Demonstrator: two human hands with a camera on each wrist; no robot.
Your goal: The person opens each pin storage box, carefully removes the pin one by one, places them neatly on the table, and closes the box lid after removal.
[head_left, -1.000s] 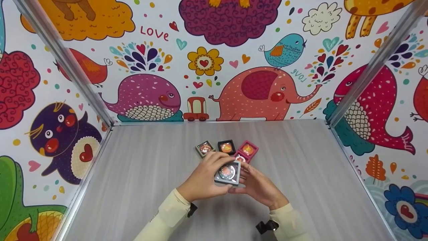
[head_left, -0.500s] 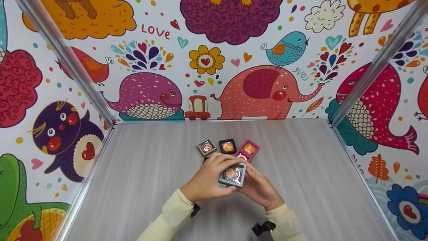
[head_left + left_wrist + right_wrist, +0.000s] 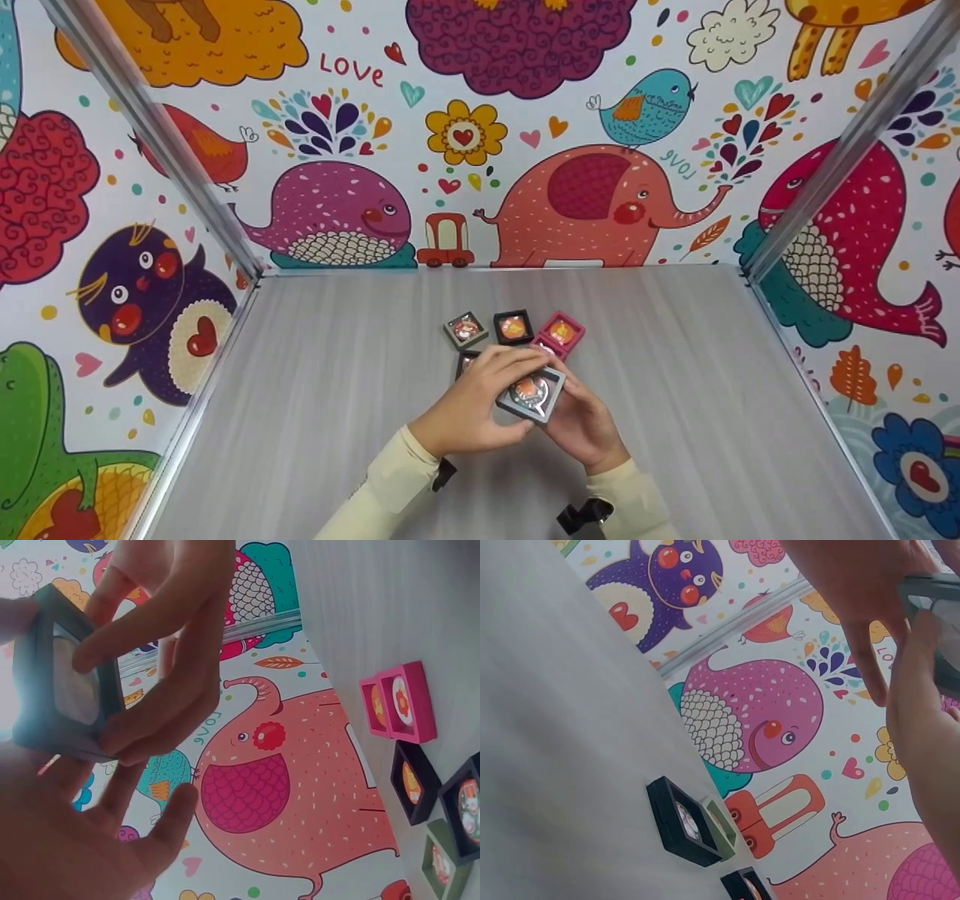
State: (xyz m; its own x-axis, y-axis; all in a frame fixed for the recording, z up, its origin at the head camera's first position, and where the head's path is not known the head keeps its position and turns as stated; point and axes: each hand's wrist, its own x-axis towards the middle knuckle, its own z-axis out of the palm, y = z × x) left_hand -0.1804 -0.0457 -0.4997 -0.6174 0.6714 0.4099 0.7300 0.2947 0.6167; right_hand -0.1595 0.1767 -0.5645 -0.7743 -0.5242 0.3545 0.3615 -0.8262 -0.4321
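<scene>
Raised over the table is a small grey square display frame [image 3: 541, 395] with a round patterned piece behind its clear window. My left hand [image 3: 469, 409] grips it from the left, fingers over the far edge and thumb at the near edge. From the other side my right hand [image 3: 591, 431] holds its right edge and underside; in the left wrist view its fingers [image 3: 161, 709] press on the frame's back. Beyond the hands lie an olive-green frame [image 3: 466, 328], a black frame [image 3: 513, 327] and a pink double frame [image 3: 561, 331]. Another dark frame [image 3: 682, 821] is partly hidden behind my left hand in the head view.
The wood-grain table [image 3: 330, 390] is bounded by walls printed with cartoon animals. Metal rails [image 3: 191, 165] run up the corners. Black straps with mounts [image 3: 585, 516] sit on both wrists.
The grey frame has shifted right and turned so its corner points nearer me. Both hands moved with it, the right drawing closer beneath it. More of the dark frame behind shows.
</scene>
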